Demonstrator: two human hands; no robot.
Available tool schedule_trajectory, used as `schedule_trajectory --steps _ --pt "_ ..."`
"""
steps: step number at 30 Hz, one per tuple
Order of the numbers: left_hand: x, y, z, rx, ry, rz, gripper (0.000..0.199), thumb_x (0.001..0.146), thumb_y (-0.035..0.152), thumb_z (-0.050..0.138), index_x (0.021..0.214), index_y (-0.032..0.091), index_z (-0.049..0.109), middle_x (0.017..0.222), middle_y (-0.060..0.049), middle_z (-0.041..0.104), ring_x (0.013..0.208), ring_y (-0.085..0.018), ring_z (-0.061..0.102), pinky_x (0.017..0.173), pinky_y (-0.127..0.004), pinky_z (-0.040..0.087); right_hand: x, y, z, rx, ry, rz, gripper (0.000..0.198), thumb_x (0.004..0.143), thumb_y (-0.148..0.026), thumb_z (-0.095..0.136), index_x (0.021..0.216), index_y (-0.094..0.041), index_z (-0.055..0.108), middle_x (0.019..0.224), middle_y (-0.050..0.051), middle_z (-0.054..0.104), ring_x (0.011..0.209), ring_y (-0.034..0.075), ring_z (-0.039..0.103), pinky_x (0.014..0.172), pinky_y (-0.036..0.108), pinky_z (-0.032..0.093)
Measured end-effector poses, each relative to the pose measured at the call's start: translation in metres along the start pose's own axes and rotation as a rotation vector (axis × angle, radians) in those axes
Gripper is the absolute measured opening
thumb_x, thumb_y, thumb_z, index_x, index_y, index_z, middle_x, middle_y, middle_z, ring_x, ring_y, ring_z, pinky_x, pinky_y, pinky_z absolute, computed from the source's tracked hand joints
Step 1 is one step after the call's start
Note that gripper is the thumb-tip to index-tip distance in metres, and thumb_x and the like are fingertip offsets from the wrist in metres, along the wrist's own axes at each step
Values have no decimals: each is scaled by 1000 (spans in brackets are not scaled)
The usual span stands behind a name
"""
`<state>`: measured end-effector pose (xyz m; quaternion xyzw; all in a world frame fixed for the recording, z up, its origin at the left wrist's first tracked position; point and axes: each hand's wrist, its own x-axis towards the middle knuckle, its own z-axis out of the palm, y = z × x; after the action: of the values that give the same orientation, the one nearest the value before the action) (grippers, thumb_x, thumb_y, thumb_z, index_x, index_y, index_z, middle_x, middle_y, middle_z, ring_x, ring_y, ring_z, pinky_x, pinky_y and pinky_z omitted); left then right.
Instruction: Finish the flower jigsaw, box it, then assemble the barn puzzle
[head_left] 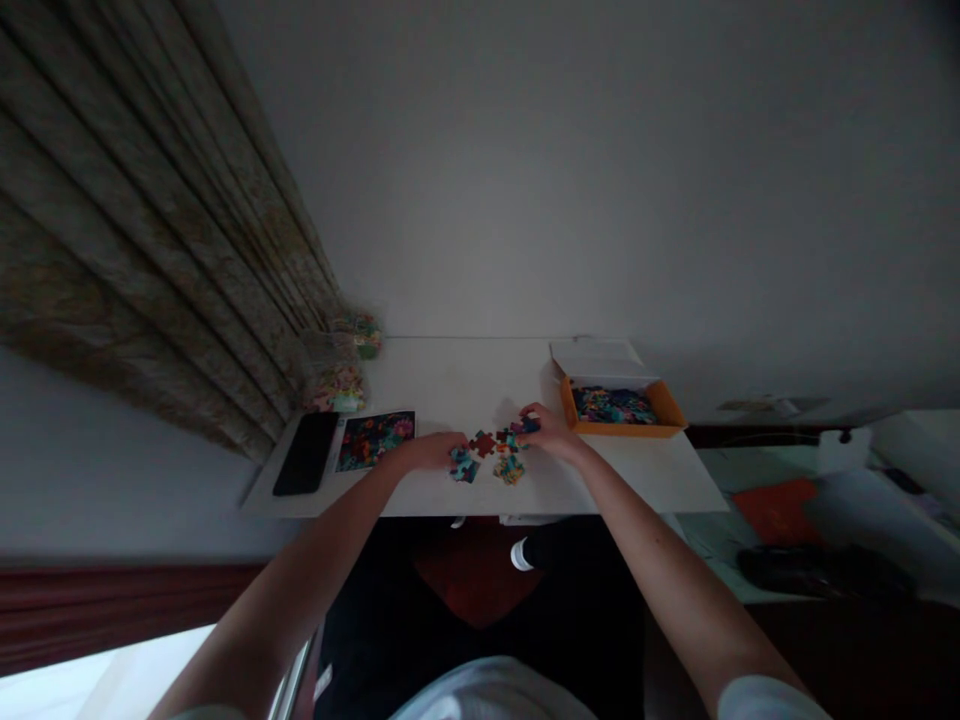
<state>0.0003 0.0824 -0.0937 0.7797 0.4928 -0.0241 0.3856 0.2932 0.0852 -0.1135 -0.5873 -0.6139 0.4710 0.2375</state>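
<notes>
The left hand (444, 450) and right hand (553, 436), grips impossible to tell, flank several jigsaw pieces (485, 444) at the near middle of one tabletop (457, 385); one open box (630, 430) right, one picture sheet (367, 441) left.

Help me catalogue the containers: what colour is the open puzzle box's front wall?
Orange-yellow; the puzzle box's front wall shows best in the head view.
</notes>
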Motion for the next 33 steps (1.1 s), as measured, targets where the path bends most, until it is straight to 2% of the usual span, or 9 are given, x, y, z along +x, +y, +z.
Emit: schedule_trajectory --steps 3,5,10,14,18,23,28,33 --pt "-8 4 11 31 -52 -16 52 68 18 80 117 25 65 119 -5 71 110 -27 66 90 -30 47 -20 -3 9 -56 -144 -14 54 63 -19 84 113 -22 62 94 0 72 88 20 68 77 29 49" --pt "-12 9 16 54 -51 -42 63 65 18 84 123 22 62 128 -10 66 115 -30 64 94 -32 47 -33 -4 20 -187 -180 0 56 63 -19 86 114 -21 63 102 3 73 95 23 68 82 30 49" --pt "-15 25 18 130 -42 -99 74 62 18 89 129 19 58 138 -15 57 122 -34 61 98 -35 47 -54 -12 39 -527 -105 25 66 67 -28 90 126 -22 61 122 11 69 112 31 66 86 35 48" --pt "-13 35 14 234 -42 -110 76 60 20 92 128 19 58 143 -17 50 130 -37 54 101 -38 47 -59 -25 41 -631 -95 28 63 66 -36 92 120 -23 64 128 13 64 113 34 66 83 37 50" --pt "-13 39 13 279 -17 -92 78 61 21 92 131 19 57 143 -17 50 131 -36 53 102 -40 47 -62 -32 40 -695 -104 14 66 64 -37 93 122 -23 62 131 15 62 119 37 62 84 40 52" --pt "-10 40 13 347 -46 -87 79 61 24 93 132 17 58 143 -19 50 132 -40 51 100 -42 47 -62 -34 41 -730 -145 -6 70 63 -37 94 124 -23 62 134 16 60 121 38 61 85 42 53" --pt "-5 37 15 347 -51 -67 73 60 22 93 126 17 61 139 -18 58 131 -38 54 101 -38 45 -59 -28 47 -654 -141 -67 76 60 -27 94 127 -20 60 134 17 61 121 36 62 93 41 51" --pt "-8 35 15 141 -62 -41 54 78 19 76 128 22 58 121 -8 72 113 -28 67 91 -31 47 -61 -20 51 -482 -148 -102 84 63 -19 90 137 -19 51 131 15 66 120 31 64 96 36 47"
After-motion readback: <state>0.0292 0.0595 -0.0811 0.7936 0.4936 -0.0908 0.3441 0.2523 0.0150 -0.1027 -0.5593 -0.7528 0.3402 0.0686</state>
